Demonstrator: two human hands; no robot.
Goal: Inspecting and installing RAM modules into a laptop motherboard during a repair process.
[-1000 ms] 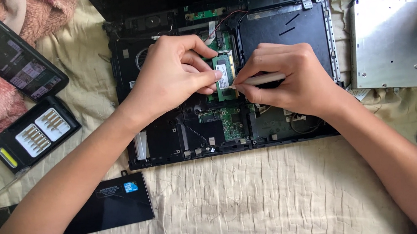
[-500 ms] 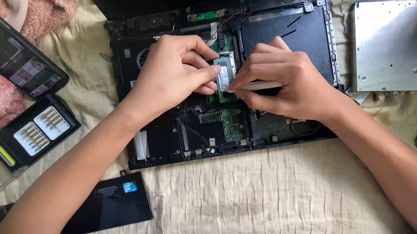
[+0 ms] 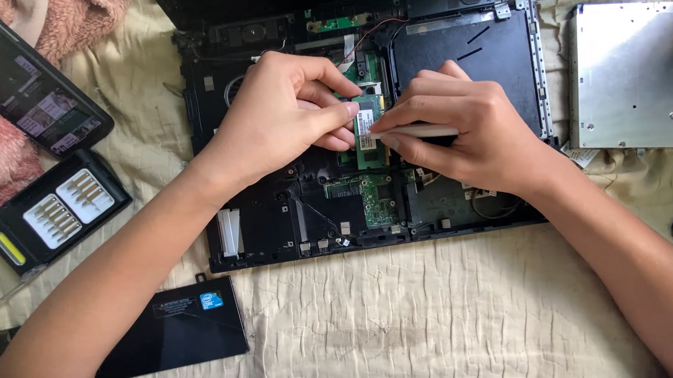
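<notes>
The green memory module, seated in the middle of the opened laptop base, is pinched by the left hand while a white tool, clamped in the right hand, is applied at its edge, so 1 careful lift seems required.

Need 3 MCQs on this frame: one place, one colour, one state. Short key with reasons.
1. Where does the silver drive lie?
A. right of the opened laptop
B. inside it
C. on the tablet

2. What colour is the memory board at the fingertips?
A. red
B. green
C. white

3. What does the right hand hold?
A. nothing
B. a cable
C. a thin white tool

Key: A, it rests on the cloth past the laptop's right edge; B, the board shows green between both hands; C, its fingers pinch the tool, whose tip meets the board, while the left hand touches the board's other side.
</notes>
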